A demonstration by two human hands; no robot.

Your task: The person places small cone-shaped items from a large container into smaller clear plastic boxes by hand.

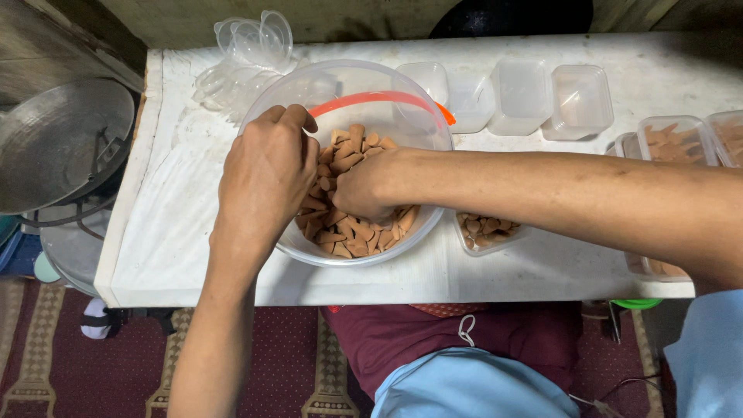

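From my remote seat I look down on a large clear plastic bowl (288, 246) with an orange rim strip, set on a low white table (170, 255) and about half full of small brown cone-shaped pieces (352, 232). Both hands are inside the bowl, which sits close to the table's near edge, within easy reach of the seated person. The left hand (267, 174) comes over the bowl's left rim with fingers curled downward, bunched over the cones as if gathering some; whether it has any in its grip I cannot tell. The right hand (365, 186) reaches in from the bowl's right, closed into a loose fist low among the cones, its palm hidden, so its contents are also unclear. Just right of the bowl, touching its wall, lies a small clear tub (487, 232) holding a few cones, handy for filling. Behind the bowl to the right stand empty clear tubs (534, 97) in a row; farther right, filled tubs (677, 139). Behind the bowl to the left lies a heap of clear lids (244, 54). Well left of it, off the table, sits a round metal pan (62, 139).
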